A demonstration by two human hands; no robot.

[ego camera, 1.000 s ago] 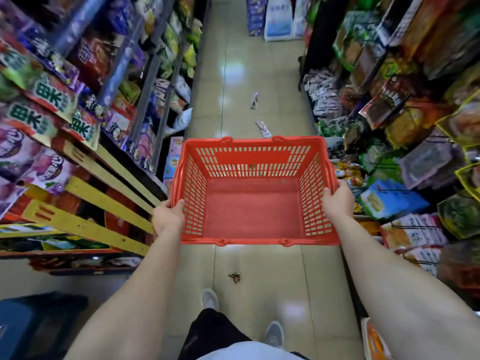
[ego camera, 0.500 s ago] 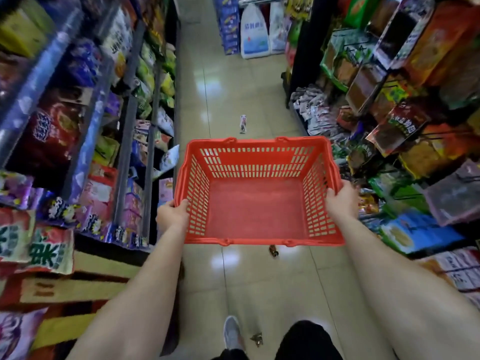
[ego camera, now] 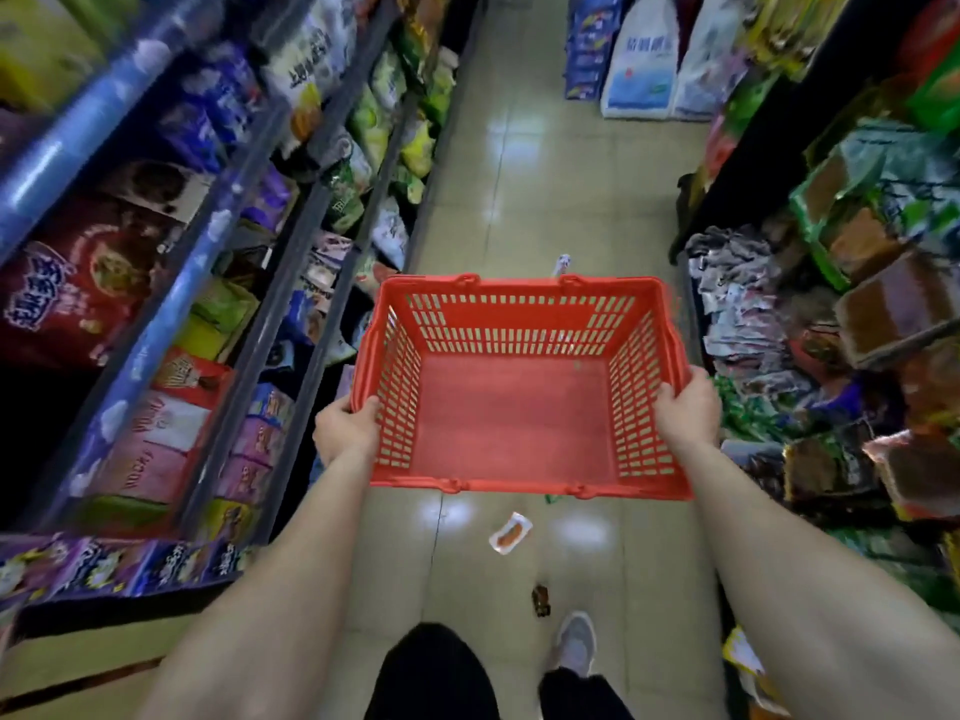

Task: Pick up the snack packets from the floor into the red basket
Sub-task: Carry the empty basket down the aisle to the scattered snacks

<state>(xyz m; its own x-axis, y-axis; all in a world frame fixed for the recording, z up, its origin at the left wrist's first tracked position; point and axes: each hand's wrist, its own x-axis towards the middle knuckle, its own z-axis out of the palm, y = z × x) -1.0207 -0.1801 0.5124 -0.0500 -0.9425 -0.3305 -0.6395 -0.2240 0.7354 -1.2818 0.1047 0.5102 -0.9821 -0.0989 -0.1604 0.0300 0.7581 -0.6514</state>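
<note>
Red basket (ego camera: 519, 418) held out in front at about waist height over the aisle floor (ego camera: 561, 163). Plastic, rectangular, slotted walls all round, solid flat bottom, nothing inside. Two handle hinges show on the far rim and two on the near rim; handles folded down out of sight.

Left hand (ego camera: 343, 428) closed on the left rim near the front corner, thumb on top, fingers curled under the edge. Right hand (ego camera: 685, 413) closed on the right rim about midway along, same grip. Both arms bare and extended.

Packets on the floor:
- white packet with an orange-red centre (ego camera: 510, 533), lying flat just below the near edge of the basket
- small dark brown packet (ego camera: 541, 600), closer in, just ahead of the grey shoe (ego camera: 575, 641)
- pale packet (ego camera: 561, 263), further down the aisle, only its top showing past the basket's far rim
- a green scrap pokes out under the near rim; can't tell what it is

Shelves of bagged snacks (ego camera: 171, 314) on the left, racks of packets (ego camera: 831, 314) on the right. Big white sacks (ego camera: 644, 59) stand at the far end of the aisle.
</note>
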